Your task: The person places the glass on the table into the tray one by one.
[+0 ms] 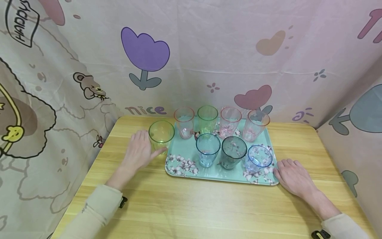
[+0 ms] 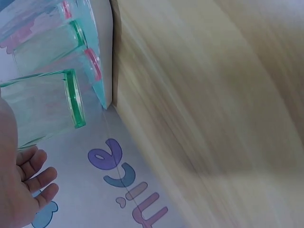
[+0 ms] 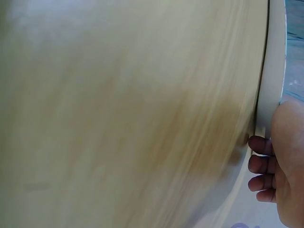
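My left hand [image 1: 138, 150] grips a yellow-green glass [image 1: 161, 133], its thumb across the near side and the fingers on the left. The left wrist view shows the same glass [image 2: 47, 104] with its thick green base raised above the table. A mint-green tray with white blossoms [image 1: 182, 171] lies just right of it. On the tray stand several clear tinted glasses: a blue tumbler [image 1: 208, 151], a grey one [image 1: 233, 152], a short blue glass [image 1: 258, 159] and a green one [image 1: 207, 119]. My right hand [image 1: 293, 176] rests at the tray's right front corner, fingers loosely bent beside its edge.
Red-rimmed glasses [image 1: 184, 122] also stand in the tray's back row. The wooden table [image 1: 191, 209] meets a printed cloth [image 1: 203, 49] hanging behind it and at both sides. Black straps [image 1: 123, 201] show at the sleeve cuffs.
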`<state>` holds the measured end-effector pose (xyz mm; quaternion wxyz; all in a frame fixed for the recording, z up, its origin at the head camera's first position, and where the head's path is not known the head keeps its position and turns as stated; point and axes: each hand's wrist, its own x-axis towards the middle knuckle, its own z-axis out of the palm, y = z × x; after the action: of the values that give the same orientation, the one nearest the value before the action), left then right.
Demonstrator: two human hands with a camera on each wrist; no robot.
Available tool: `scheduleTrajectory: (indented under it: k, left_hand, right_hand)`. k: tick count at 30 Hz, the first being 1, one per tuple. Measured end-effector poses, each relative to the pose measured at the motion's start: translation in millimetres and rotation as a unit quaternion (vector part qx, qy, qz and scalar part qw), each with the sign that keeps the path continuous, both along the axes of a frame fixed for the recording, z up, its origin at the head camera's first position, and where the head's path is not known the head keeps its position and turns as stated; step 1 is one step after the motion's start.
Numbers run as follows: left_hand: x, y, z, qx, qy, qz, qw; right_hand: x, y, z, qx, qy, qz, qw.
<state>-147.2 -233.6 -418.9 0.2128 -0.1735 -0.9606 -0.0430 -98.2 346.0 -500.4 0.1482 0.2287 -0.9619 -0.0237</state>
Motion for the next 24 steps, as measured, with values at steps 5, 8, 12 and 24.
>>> scheduleTrajectory:
  k: [5, 8, 12, 24]
  left_hand:
    - [5.0, 6.1, -4.3, -0.002, -0.004, -0.007, 1.0]
    - [7.6, 11.0, -6.0, -0.01, -0.016, -0.005, 0.9998]
    - [10.7, 18.2, -8.4, -0.012, -0.032, -0.005, 0.9994]
    - [14.2, 39.6, -27.7, 0.013, -0.007, -0.029, 0.9995]
  right_hand:
    - [0.2, -0.4, -0.3, -0.001, 0.002, 0.002, 1.0]
    - [0.4, -0.5, -0.2, -0.002, 0.004, 0.003, 1.0]
    - [0.8, -0.6, -0.1, -0.004, 0.005, 0.004, 1.0]
    - [0.9, -0.4, 1.9, -0.003, -0.006, -0.003, 1.0]
